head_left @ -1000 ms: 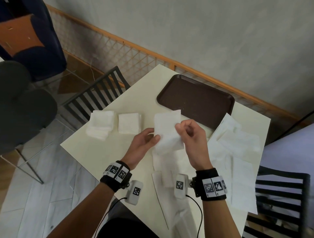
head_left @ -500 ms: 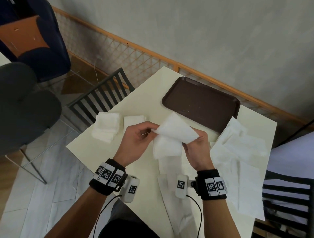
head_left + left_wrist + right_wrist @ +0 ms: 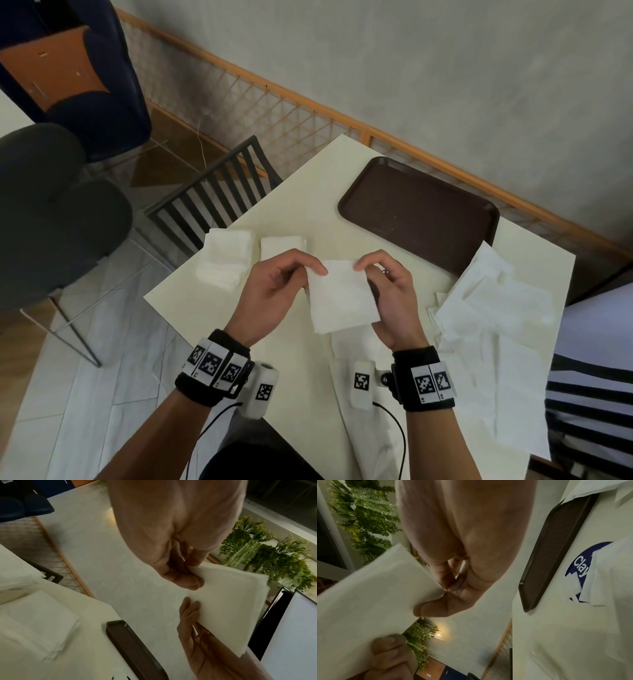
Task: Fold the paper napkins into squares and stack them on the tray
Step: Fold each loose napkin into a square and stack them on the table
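Note:
I hold a white paper napkin (image 3: 340,296) folded into a square above the table, between both hands. My left hand (image 3: 277,291) pinches its upper left corner, thumb on top; my right hand (image 3: 394,291) pinches its upper right corner. The left wrist view shows the napkin (image 3: 229,601) gripped by the left hand (image 3: 187,577), and the right wrist view shows the napkin (image 3: 368,595) pinched by the right hand (image 3: 452,588). A brown tray (image 3: 418,212) with nothing on it lies at the table's far side. Two piles of folded napkins (image 3: 226,260) (image 3: 282,245) sit at the left.
Unfolded white napkins (image 3: 493,325) are spread over the table's right side, and more lie under my wrists (image 3: 370,428). A dark slatted chair (image 3: 219,192) stands against the table's left edge, another chair (image 3: 589,411) at the right. A wooden lattice rail (image 3: 274,102) runs along the wall.
The napkin's top flap, raised half a second ago, has come down flat, so the napkin is now a smaller square. Both hands now pinch its upper corners.

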